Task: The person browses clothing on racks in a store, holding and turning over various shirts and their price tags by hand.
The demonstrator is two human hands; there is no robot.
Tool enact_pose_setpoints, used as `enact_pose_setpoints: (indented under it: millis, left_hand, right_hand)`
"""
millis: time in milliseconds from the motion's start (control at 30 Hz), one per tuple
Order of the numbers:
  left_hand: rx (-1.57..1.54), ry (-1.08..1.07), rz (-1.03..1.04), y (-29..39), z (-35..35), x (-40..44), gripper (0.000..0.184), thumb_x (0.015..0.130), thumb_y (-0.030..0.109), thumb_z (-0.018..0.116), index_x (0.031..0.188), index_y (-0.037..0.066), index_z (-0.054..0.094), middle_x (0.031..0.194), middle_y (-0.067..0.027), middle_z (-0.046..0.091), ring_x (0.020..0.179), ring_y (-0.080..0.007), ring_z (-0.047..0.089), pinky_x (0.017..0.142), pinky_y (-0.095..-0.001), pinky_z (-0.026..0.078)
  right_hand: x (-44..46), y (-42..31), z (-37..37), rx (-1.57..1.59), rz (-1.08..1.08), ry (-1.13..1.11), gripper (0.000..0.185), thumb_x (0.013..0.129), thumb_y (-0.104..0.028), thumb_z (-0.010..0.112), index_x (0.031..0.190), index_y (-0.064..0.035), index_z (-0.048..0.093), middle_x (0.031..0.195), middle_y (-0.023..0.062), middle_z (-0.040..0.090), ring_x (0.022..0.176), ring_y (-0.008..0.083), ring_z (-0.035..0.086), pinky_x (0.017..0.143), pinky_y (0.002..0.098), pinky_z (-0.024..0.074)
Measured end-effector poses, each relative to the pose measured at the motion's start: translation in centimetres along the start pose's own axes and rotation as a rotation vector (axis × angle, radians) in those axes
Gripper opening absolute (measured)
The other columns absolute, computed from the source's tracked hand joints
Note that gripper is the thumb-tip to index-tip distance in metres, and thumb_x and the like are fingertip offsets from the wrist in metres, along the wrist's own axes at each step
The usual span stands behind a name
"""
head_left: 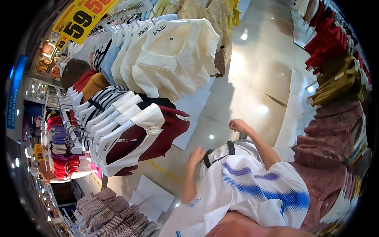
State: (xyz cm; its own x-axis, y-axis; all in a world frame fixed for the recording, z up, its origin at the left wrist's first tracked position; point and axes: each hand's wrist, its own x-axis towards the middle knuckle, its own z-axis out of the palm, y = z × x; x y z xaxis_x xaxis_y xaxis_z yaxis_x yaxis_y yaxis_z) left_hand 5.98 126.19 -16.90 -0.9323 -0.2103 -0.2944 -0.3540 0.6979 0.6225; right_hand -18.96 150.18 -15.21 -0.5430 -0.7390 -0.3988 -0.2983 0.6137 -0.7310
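My left hand (196,154) hangs beside my waist, its fingers loosely stretched, with nothing visible in it. It is nearest to the rack of clothes, apart from a maroon and cream top (147,128) on a white hanger (106,147). My right hand (238,125) is held out in front of my body over the floor, fingers curled in, and no object shows in it. Farther up the rack, cream blouses (177,59) hang on white hangers. Neither hand touches a garment.
Pink-brown garments (327,136), olive ones (341,81) and red ones (325,43) line the right side. A yellow price sign (81,19) stands at upper left. Striped clothes (104,209) hang at lower left. White boards (150,193) lie on the glossy tiled floor (256,71).
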Motion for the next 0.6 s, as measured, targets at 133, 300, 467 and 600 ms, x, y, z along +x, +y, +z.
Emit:
enact_pose_setpoints:
  millis: [133,300,467,600]
  left_hand:
    - [-0.072,0.011,-0.004,5.4,-0.3,4.8,0.033,0.084,0.032,0.059,0.08,0.001,0.049,0.072,-0.0183,0.059,0.066,-0.0354,0.057,0.058,-0.042,0.045]
    - [-0.138,0.043,0.027,12.1,-0.4,11.4,0.033,0.083,0.03,0.059,0.077,0.0,0.047,0.07,-0.0176,0.056,0.065,-0.0349,0.054,0.057,-0.0425,0.041]
    - [-0.196,0.089,0.035,18.1,-1.3,15.8,0.029,0.083,0.025,0.061,0.078,0.0,0.049,0.069,-0.0172,0.057,0.061,-0.0307,0.056,0.055,-0.0398,0.043]
    - [-0.231,0.074,-0.011,20.1,-1.8,17.1,0.029,0.085,0.027,0.059,0.083,-0.001,0.05,0.074,-0.016,0.06,0.065,-0.027,0.059,0.058,-0.0369,0.046]
  right_hand:
    - [2.1,2.0,-4.8,0.021,-0.064,0.025,0.019,0.085,-0.02,0.057,0.094,-0.0034,0.06,0.08,0.0115,0.067,0.068,0.0197,0.066,0.064,0.0322,0.0522]
    - [2.2,5.9,-10.1,0.064,-0.068,0.022,0.019,0.084,-0.019,0.058,0.094,-0.002,0.06,0.078,0.0115,0.067,0.066,0.0195,0.066,0.064,0.0321,0.0519]
    - [2.6,9.4,-14.1,0.166,-0.018,-0.038,0.019,0.084,-0.016,0.058,0.093,0.0007,0.061,0.077,0.0116,0.066,0.064,0.0177,0.065,0.062,0.0308,0.0516]
    - [4.5,10.0,-16.1,0.189,-0.044,-0.04,0.019,0.083,-0.015,0.058,0.093,0.0011,0.061,0.076,0.0108,0.066,0.065,0.0171,0.065,0.061,0.0308,0.0515]
